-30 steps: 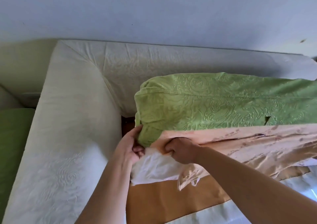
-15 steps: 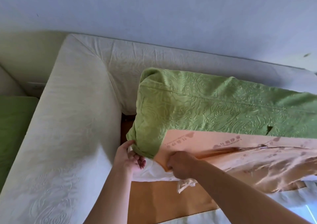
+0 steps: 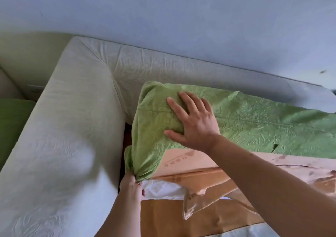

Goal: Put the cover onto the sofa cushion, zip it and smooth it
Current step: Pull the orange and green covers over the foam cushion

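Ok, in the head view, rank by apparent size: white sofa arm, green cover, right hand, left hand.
1-2. white sofa arm and green cover: similar spread, both cut off by the frame, so unranked.
3. right hand, flat on the cover.
4. left hand, gripping the cover's corner, partly hidden.

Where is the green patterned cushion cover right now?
In the head view the green embossed fabric cover sits centre-right against the cream sofa back, beside the cream armrest; the right hand lies flat on it, the left hand grips its near corner.
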